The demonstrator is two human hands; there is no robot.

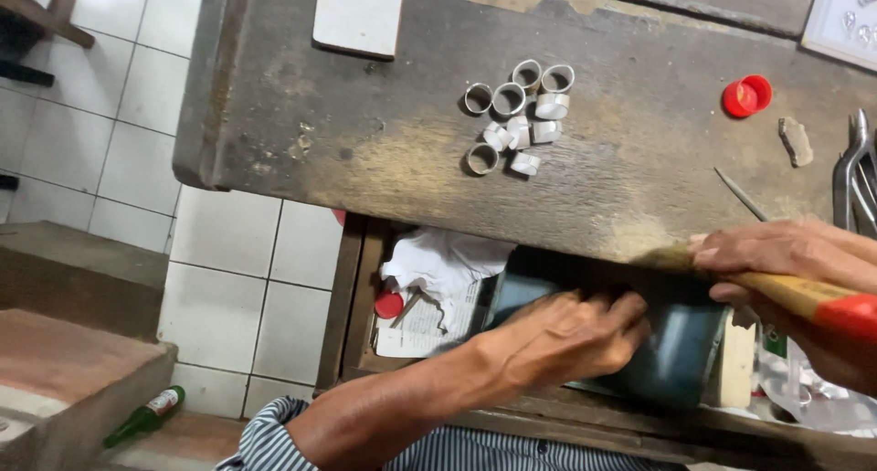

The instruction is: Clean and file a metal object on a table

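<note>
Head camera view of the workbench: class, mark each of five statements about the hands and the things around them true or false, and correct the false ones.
1. The metal rings lie clustered on the wooden bench top. True.
2. The right hand holds a tool with a yellow and red handle. True.
3. The left hand rests on the rings. False: it lies on a dark blue-green container in the open drawer.
4. The red cap sits on the bench top. True.
5. A green bottle stands upright on the bench. False: it lies on the floor.
</note>
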